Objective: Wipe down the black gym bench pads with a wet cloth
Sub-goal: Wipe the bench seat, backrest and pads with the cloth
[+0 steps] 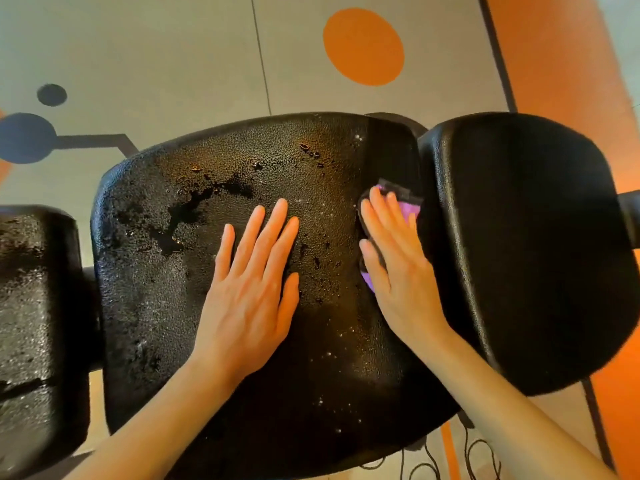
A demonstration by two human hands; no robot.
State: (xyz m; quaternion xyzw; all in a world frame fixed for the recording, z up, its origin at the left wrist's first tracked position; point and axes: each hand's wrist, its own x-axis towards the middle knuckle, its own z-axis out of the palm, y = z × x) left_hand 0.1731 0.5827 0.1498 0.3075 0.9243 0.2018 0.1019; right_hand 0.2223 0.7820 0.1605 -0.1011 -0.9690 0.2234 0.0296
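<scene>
Both hands lie flat on the middle pad point(242, 161). The right hand point(398, 261), fingers straight, presses the cloth point(410, 209) against the pad's right edge, just beside the gap to the right pad point(526, 244). The left hand point(254, 275) rests open and empty near the pad's centre, holding nothing.

The cloth (purple, with a dark border) sits under the right palm and fingers, so that hand is the one on it; the left hand is well to its left. The pads run in a row from left to right, and the cloth sits at the right end of the middle one. The wet sheen and droplets cover the middle pad and the left pad point(38, 306), while the right pad looks dry and dull. By my judgement the coming stroke turns on that: the unwiped pad lies directly right of the cloth, across the gap.

Most of the cloth is hidden under the hand; its full outline cannot be made out. The left pad is cut off by the picture's edge, and the bench frame is mostly hidden beneath the pads. Patterned floor point(173, 46) shows beyond.
</scene>
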